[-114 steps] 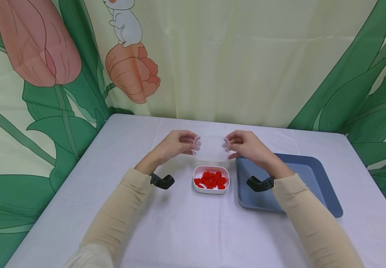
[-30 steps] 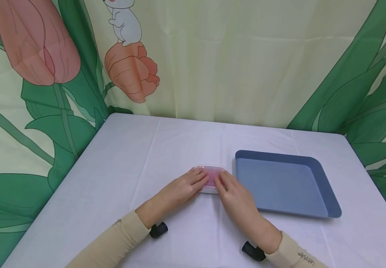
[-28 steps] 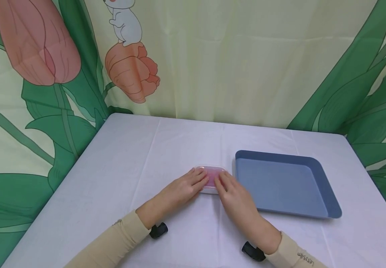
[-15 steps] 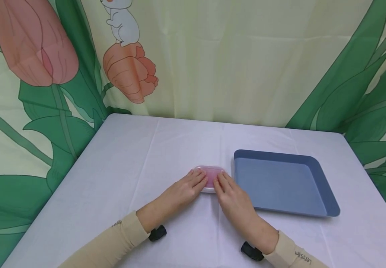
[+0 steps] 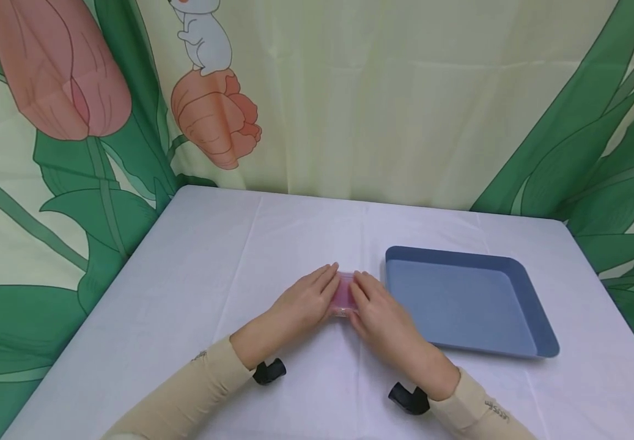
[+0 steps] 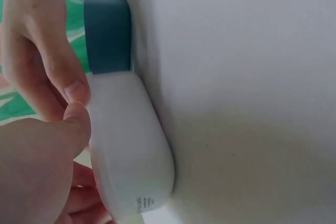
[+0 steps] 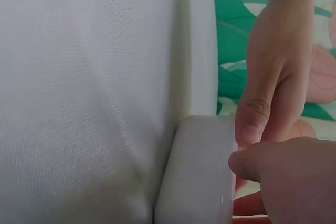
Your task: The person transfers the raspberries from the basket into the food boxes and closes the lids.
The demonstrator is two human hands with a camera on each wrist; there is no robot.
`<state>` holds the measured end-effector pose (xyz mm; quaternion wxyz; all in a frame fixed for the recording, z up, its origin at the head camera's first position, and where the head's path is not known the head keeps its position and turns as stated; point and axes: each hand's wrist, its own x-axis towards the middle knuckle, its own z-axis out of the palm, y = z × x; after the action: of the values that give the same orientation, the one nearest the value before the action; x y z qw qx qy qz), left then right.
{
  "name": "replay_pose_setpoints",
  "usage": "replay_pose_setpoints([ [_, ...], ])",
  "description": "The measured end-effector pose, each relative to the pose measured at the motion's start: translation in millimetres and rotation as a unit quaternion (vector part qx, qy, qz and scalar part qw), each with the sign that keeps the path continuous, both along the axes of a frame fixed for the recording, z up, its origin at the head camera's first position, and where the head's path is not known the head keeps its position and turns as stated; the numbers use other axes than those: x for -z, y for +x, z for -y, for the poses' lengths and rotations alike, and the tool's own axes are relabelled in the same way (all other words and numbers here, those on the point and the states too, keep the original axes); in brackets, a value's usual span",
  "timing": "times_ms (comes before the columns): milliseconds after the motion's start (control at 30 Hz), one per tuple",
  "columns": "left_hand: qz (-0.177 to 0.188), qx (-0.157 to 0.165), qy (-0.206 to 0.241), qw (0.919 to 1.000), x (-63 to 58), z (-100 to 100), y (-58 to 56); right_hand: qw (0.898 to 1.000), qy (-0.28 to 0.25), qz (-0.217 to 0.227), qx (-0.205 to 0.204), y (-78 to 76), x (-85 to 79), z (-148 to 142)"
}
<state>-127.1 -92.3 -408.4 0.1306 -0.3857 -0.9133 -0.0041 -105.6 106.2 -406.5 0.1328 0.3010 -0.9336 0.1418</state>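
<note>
A small white container point(image 6: 131, 145) sits on the white cloth, topped by a translucent lid point(image 5: 344, 292) that looks pink in the middle. My left hand point(image 5: 307, 299) holds the lid's left end, fingers over the top and far edge. At the other end my right hand point(image 5: 385, 315) does the same, with its thumb at the near edge. In the left wrist view the two thumb tips meet along the near rim above the container's wall. The right wrist view shows the container's white side point(image 7: 199, 166) below both thumbs. Whatever lies inside is hidden by lid and hands.
A blue-grey shallow tray point(image 5: 471, 299) stands on the table just right of the right hand. White cloth point(image 5: 239, 244) covers the table. A printed curtain point(image 5: 361, 104) hangs behind the far edge.
Earlier both hands held the lid in the air beyond the container of red pieces; then the lid lay on top under their fingertips. Now the fingers reach farther forward, with the thumb at the near edge.
</note>
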Motion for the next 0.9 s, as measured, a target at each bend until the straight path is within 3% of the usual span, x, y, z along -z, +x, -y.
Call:
replay_pose_setpoints([
  [200,0.083,-0.054,-0.042,0.9942,-0.5,-6.5,5.7,0.999,0.022,0.03,0.004,1.4,2.6,-0.8],
  [333,0.113,-0.074,-0.061,0.9889,2.7,-8.7,10.2,0.997,0.071,0.025,0.003,3.4,7.0,-0.2],
  [600,0.059,-0.082,-0.058,0.9932,14.5,-14.6,16.3,0.986,0.157,-0.05,0.022,9.8,22.4,6.1],
  [900,0.044,-0.092,-0.08,0.9916,18.2,-17.8,20.0,0.981,0.178,-0.066,0.036,13.4,28.1,10.4],
])
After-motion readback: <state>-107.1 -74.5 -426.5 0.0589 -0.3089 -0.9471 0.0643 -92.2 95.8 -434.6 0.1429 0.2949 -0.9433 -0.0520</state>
